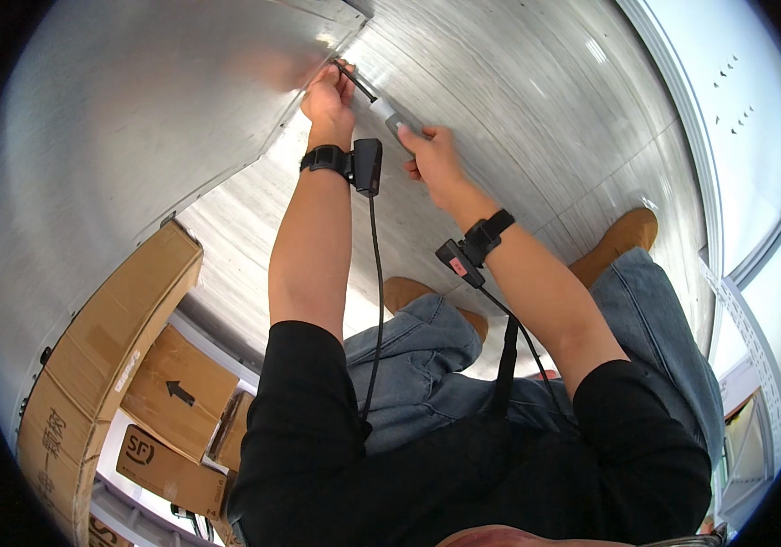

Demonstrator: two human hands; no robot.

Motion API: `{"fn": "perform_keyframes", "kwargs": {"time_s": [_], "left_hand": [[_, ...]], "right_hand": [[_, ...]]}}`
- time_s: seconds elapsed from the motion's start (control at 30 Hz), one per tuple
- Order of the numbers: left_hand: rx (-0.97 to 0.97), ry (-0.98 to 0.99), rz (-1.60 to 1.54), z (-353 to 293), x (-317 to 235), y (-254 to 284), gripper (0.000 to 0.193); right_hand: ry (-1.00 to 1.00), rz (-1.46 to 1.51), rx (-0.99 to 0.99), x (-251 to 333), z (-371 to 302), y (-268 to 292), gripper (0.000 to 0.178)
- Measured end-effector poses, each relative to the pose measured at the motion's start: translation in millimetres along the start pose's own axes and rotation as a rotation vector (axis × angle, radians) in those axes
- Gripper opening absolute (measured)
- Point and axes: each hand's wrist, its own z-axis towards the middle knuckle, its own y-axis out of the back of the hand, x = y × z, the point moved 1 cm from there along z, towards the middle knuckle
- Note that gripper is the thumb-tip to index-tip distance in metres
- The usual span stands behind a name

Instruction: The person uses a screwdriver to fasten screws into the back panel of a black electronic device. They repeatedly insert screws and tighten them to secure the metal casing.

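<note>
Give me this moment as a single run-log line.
left hand: at edge of metal panel | right hand: holding grey screwdriver | shaft: reaching to left hand | cardboard boxes: lower left

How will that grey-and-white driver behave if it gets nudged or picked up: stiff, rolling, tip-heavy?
The driver likely won't flex much: its long dark shaft looks straight and rigid. It is probably handle-heavy, since the handle is much thicker than the shaft. Laid on the floor, it may roll, as the visible handle looks rounded.
</note>
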Motion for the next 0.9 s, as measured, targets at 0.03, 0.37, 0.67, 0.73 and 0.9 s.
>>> {"fn": "perform_keyframes", "kwargs": {"time_s": [0.03,0.37,0.67,0.73,0.9], "left_hand": [[-0.003,0.001,-0.001,-0.2,0.3,-0.7,0.016],[-0.002,-0.008,-0.020,2.8,1.4,1.2,0.016],[-0.010,0.007,-0.029,0.6,-0.6,2.9,0.018],[-0.027,0.015,-0.026,0.5,0.3,1.7,0.017],[-0.023,0.017,-0.016,1.2,-0.7,0.5,0.016]], "right_hand": [[0.003,0.037,0.029,-3.2,2.0,-0.3,0.047],[0.017,0.023,0.076,-6.6,7.1,1.1,0.053],[-0.009,0.012,0.075,-2.2,3.1,0.0,0.050],[-0.004,0.008,0.076,-2.5,3.4,0.2,0.049],[-0.089,0.084,0.101,-1.7,7.5,5.1,0.047]]}}
